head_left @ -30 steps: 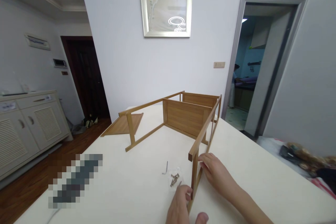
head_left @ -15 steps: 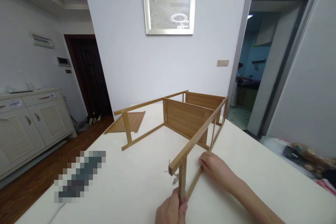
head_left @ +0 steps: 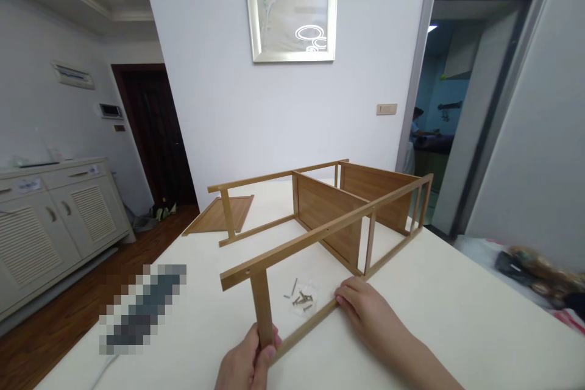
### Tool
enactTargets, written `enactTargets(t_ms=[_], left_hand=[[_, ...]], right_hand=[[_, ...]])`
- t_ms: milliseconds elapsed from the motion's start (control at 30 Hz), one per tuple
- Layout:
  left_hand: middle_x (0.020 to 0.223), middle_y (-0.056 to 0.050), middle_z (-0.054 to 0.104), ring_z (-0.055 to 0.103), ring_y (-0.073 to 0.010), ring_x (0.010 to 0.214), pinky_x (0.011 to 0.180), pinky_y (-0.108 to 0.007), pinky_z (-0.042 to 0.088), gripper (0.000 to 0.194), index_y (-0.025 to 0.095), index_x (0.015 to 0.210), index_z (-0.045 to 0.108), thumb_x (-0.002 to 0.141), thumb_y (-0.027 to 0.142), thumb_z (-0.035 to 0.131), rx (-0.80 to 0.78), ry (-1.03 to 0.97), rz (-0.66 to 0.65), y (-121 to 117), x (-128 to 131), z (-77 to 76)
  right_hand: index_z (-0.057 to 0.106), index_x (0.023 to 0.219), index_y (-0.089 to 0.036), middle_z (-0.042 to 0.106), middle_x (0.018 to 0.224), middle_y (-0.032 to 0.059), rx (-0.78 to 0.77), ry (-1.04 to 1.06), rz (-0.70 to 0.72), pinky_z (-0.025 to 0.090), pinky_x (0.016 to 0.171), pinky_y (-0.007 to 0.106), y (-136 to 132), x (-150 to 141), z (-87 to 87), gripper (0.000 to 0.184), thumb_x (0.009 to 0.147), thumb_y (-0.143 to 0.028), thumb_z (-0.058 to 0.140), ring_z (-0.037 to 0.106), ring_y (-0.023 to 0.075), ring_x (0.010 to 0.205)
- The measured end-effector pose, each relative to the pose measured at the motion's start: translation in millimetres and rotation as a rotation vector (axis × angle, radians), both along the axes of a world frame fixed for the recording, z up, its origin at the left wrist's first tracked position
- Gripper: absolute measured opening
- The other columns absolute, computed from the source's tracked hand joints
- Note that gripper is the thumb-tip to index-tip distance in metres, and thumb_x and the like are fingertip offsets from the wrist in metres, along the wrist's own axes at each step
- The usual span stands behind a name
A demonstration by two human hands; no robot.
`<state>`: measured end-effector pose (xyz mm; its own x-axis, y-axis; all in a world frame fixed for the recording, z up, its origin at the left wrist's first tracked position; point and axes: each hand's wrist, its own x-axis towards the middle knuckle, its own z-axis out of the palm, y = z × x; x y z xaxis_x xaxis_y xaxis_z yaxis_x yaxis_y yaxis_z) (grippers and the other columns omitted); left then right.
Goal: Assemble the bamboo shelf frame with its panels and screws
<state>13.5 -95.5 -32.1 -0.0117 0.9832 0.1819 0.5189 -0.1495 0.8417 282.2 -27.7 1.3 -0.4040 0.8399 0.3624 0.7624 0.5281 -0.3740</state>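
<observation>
A wooden shelf frame (head_left: 292,239) lies on its side across the white table (head_left: 192,329), with two slatless panels (head_left: 326,216) set between its long rails. My left hand (head_left: 249,356) is closed around the lower near corner of the frame, where a short crosspiece meets the bottom rail. Farther along that same rail, my right hand (head_left: 361,304) grips it with fingers curled over the top. Between the hands, just behind the rail, several screws (head_left: 302,298) lie on a small clear plastic bag. A thin metal pin (head_left: 294,286) rests beside them.
A loose wooden panel (head_left: 222,214) lies flat at the table's far left. A blurred-out dark object (head_left: 144,311) with a white cable is at the left edge. Bagged items (head_left: 534,274) lie beyond the right edge. A person (head_left: 417,125) is visible through the doorway.
The near side of the frame has swung left at my left hand, and its far end has shifted right. Both hands kept their grip. The screws now show more fully.
</observation>
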Motion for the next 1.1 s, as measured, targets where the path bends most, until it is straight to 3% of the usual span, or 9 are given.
enactTargets(t_ms=[200,400,667,867,1100], left_hand=[[0.087,-0.004,0.07,0.065,-0.0212,0.084,0.075,-0.027,0.047,0.019,0.023,0.091,0.06,0.086,0.033,0.045,-0.047,0.002,-0.018,9.0,-12.4,17.6],[0.084,-0.004,0.069,0.064,-0.0225,0.083,0.078,-0.031,0.047,0.019,0.023,0.086,0.058,0.085,0.033,0.043,-0.024,0.024,0.042,20.3,-27.6,21.8],[0.082,-0.004,0.068,0.065,-0.0243,0.084,0.081,-0.034,0.049,0.021,0.023,0.084,0.058,0.083,0.041,0.046,0.012,-0.031,0.107,32.1,-45.4,11.8],[0.083,-0.002,0.066,0.065,-0.0232,0.082,0.08,-0.034,0.048,0.02,0.025,0.09,0.055,0.086,0.04,0.042,0.062,-0.034,0.27,24.4,-42.5,1.1],[0.079,-0.003,0.065,0.064,-0.0236,0.079,0.076,-0.034,0.048,0.019,0.024,0.087,0.053,0.086,0.04,0.043,0.046,-0.046,0.233,10.5,-38.8,1.0]], right_hand=[[0.067,0.088,-0.021,0.064,0.087,0.0066,-0.007,-0.03,0.021,0.046,0.077,0.033,2.6,-4.6,-4.6,0.031,0.097,-0.022,0.037,0.058,0.0211,0.087],[0.065,0.085,-0.021,0.065,0.086,0.0056,0.077,-0.11,0.029,0.043,0.072,0.031,4.8,-17.9,-11.2,0.027,0.095,-0.015,0.042,0.057,0.0204,0.084],[0.065,0.086,-0.02,0.065,0.085,0.0054,0.182,-0.192,-0.026,0.04,0.071,0.031,-0.6,-38.4,-21.2,0.023,0.093,-0.009,0.046,0.056,0.02,0.082],[0.064,0.089,-0.02,0.064,0.085,0.005,0.241,-0.188,-0.007,0.04,0.071,0.032,-9.6,-45.9,-30.1,0.021,0.09,-0.006,0.048,0.055,0.0207,0.082],[0.064,0.083,-0.019,0.061,0.082,0.0068,0.182,-0.112,0.001,0.04,0.073,0.033,-22.7,-43.7,-20.6,0.026,0.093,-0.012,0.042,0.054,0.0206,0.081]])
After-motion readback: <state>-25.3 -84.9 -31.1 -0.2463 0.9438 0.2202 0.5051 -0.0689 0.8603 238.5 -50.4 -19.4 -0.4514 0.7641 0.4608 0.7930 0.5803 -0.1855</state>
